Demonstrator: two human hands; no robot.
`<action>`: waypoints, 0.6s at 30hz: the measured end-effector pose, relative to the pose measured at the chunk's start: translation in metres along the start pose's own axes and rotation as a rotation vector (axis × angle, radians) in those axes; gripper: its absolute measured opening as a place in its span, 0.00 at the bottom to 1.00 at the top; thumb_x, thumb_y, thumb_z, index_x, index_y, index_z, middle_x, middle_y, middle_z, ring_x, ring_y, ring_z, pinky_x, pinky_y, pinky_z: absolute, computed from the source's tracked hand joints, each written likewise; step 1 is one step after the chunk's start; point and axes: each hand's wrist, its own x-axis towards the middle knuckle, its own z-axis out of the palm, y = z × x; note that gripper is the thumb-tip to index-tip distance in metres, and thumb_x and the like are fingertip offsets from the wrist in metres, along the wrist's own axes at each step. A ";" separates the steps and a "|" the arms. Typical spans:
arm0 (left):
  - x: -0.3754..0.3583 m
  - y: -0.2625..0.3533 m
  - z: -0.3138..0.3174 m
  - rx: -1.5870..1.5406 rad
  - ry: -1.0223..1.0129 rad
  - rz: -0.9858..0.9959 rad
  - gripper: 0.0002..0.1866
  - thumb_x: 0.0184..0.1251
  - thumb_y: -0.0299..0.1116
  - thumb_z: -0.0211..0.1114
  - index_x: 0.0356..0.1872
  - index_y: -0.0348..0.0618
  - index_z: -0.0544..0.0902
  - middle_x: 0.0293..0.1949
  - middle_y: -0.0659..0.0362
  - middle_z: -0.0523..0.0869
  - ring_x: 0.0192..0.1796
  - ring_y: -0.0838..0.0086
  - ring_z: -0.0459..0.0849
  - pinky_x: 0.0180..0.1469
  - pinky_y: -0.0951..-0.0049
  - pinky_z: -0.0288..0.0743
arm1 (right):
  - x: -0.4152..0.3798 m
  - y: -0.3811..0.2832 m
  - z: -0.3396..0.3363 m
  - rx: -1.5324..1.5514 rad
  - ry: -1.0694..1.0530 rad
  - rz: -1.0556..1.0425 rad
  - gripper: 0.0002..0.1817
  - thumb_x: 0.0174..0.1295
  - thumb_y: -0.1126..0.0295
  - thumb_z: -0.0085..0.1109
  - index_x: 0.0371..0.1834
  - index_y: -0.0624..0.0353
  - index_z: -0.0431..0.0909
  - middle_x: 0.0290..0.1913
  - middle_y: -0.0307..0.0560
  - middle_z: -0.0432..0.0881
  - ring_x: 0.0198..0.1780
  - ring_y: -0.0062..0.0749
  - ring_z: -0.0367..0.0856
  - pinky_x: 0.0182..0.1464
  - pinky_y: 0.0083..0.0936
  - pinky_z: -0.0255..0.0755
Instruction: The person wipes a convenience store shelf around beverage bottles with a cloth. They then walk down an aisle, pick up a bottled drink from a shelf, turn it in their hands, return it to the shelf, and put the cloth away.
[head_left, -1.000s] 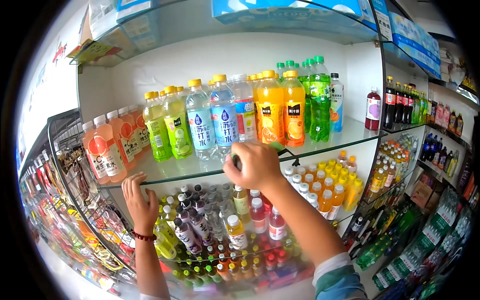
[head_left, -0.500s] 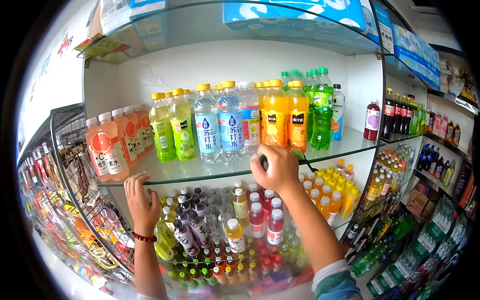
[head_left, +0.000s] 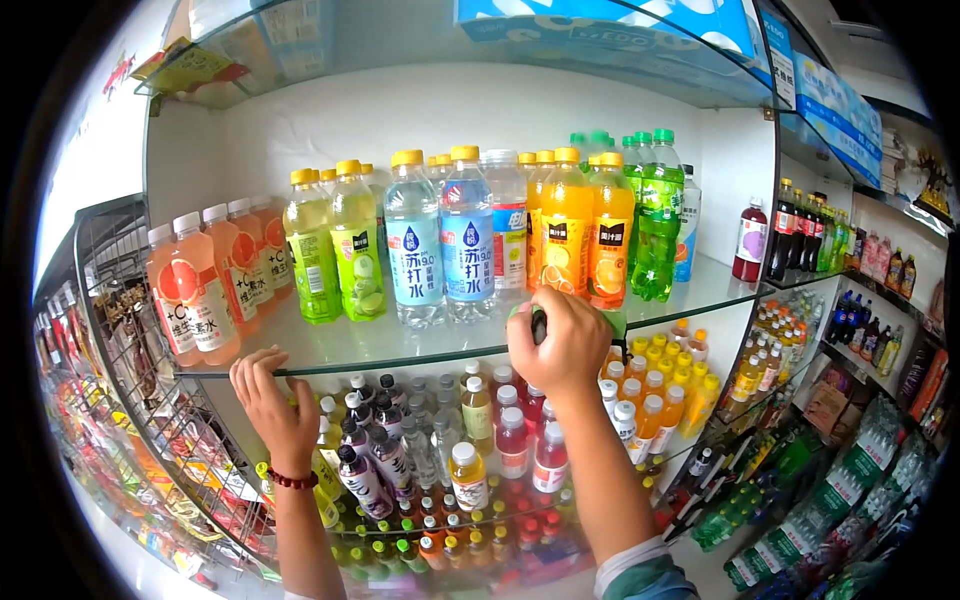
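My right hand [head_left: 562,345] is closed around a green-and-black handled object [head_left: 539,325], most of it hidden by my fingers; a bit of green also shows beyond the knuckles. It is at the front edge of the glass shelf [head_left: 420,350], before the orange juice bottles [head_left: 566,235]. Farther left, my left hand [head_left: 268,402] rests its outstretched fingers at the same edge, thumb apart, holding nothing. Nearest to it are the pink grapefruit drink bottles [head_left: 205,300]. Between the hands stand green juice bottles [head_left: 360,250] and clear soda water bottles [head_left: 467,245].
Green soda bottles [head_left: 657,225] stand at the shelf's right end. Below, lower shelves hold many bottles, among them red drinks [head_left: 512,440] and yellow ones [head_left: 705,400]. A wire rack [head_left: 120,290] is at left. Blue packs [head_left: 610,30] lie on the glass shelf above.
The view has shifted slightly, bringing the shelf a little nearer. My right hand has slid a little right along the edge; the black strap beside it no longer shows. My left hand appears farther left.
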 end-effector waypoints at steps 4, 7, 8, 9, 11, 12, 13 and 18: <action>-0.002 -0.001 0.009 0.018 0.051 -0.015 0.14 0.58 0.22 0.61 0.47 0.38 0.78 0.51 0.49 0.84 0.60 0.48 0.78 0.75 0.43 0.62 | -0.004 0.003 0.015 -0.173 0.124 -0.098 0.13 0.57 0.62 0.64 0.21 0.53 0.73 0.20 0.45 0.77 0.22 0.46 0.77 0.25 0.41 0.67; -0.002 -0.001 0.013 0.031 0.072 -0.018 0.14 0.58 0.22 0.62 0.46 0.38 0.78 0.50 0.49 0.84 0.59 0.48 0.79 0.75 0.43 0.62 | -0.005 0.001 0.018 -0.202 0.156 -0.098 0.13 0.57 0.62 0.65 0.21 0.52 0.72 0.20 0.43 0.75 0.22 0.44 0.76 0.24 0.41 0.66; -0.003 -0.002 0.014 0.039 0.080 -0.018 0.14 0.57 0.22 0.62 0.46 0.38 0.77 0.50 0.49 0.83 0.59 0.48 0.79 0.75 0.43 0.62 | -0.005 0.000 0.018 -0.204 0.155 -0.095 0.13 0.57 0.62 0.65 0.21 0.52 0.72 0.20 0.43 0.75 0.22 0.44 0.76 0.24 0.41 0.65; -0.003 -0.002 0.014 0.037 0.080 -0.019 0.14 0.57 0.22 0.62 0.46 0.38 0.77 0.50 0.49 0.83 0.59 0.48 0.79 0.75 0.43 0.62 | -0.006 0.000 0.017 -0.207 0.153 -0.091 0.13 0.57 0.62 0.65 0.21 0.52 0.72 0.20 0.43 0.75 0.22 0.44 0.75 0.24 0.41 0.65; -0.003 -0.002 0.014 0.041 0.079 -0.017 0.14 0.57 0.23 0.63 0.46 0.38 0.77 0.50 0.49 0.83 0.59 0.48 0.78 0.75 0.43 0.62 | -0.007 0.000 0.018 -0.219 0.163 -0.104 0.13 0.56 0.62 0.64 0.22 0.51 0.72 0.20 0.43 0.74 0.22 0.44 0.75 0.24 0.41 0.65; -0.003 -0.003 0.014 0.040 0.081 -0.018 0.14 0.57 0.23 0.63 0.46 0.38 0.77 0.50 0.49 0.83 0.59 0.48 0.78 0.75 0.43 0.62 | -0.008 0.001 0.019 -0.228 0.174 -0.117 0.12 0.56 0.62 0.64 0.22 0.51 0.72 0.20 0.42 0.74 0.22 0.43 0.75 0.24 0.41 0.65; -0.003 -0.003 0.014 0.037 0.085 -0.018 0.14 0.57 0.23 0.63 0.46 0.39 0.77 0.50 0.49 0.83 0.59 0.48 0.78 0.75 0.43 0.62 | -0.009 0.001 0.019 -0.229 0.177 -0.120 0.12 0.56 0.62 0.64 0.22 0.51 0.72 0.20 0.42 0.74 0.22 0.43 0.75 0.24 0.41 0.65; -0.003 -0.002 0.016 0.044 0.104 0.005 0.14 0.57 0.23 0.63 0.46 0.39 0.78 0.50 0.49 0.83 0.59 0.48 0.77 0.75 0.44 0.62 | -0.010 0.002 0.016 -0.217 0.195 -0.182 0.11 0.56 0.61 0.64 0.23 0.49 0.72 0.21 0.40 0.75 0.23 0.42 0.75 0.25 0.39 0.66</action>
